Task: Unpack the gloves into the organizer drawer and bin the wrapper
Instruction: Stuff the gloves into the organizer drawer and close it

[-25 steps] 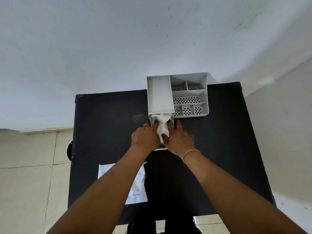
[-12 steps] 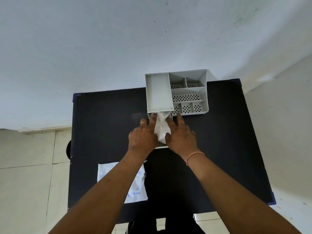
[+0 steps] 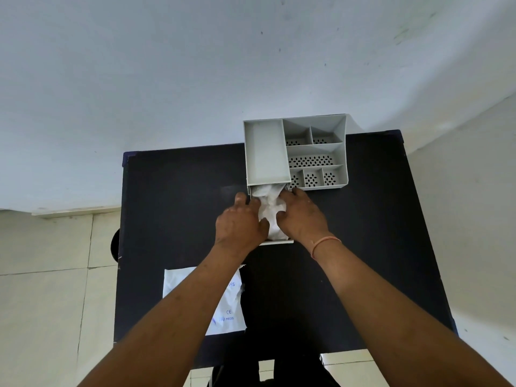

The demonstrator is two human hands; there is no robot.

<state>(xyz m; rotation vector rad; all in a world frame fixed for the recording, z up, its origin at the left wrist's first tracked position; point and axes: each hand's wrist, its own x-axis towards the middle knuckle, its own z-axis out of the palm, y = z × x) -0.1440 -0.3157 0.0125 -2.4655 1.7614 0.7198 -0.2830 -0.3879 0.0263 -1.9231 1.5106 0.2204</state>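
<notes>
A grey organizer point(image 3: 265, 152) with several compartments stands at the far edge of the black table point(image 3: 363, 233). Its drawer point(image 3: 279, 241) is pulled out toward me from under the left compartment. A bunch of white gloves point(image 3: 270, 209) lies in the drawer. My left hand point(image 3: 240, 223) and my right hand point(image 3: 301, 216) press on the gloves from either side, fingers on them. The white wrapper point(image 3: 229, 300) with blue print lies flat on the table near me, partly under my left forearm.
A white wall rises behind the table. Pale floor tiles show to the left, and a dark round object point(image 3: 115, 244) peeks out at the table's left edge. My dark-clothed legs are at the near edge.
Both hands have shifted slightly forward along the drawer, pushing the gloves further toward the organizer. The wrapper has not moved.
</notes>
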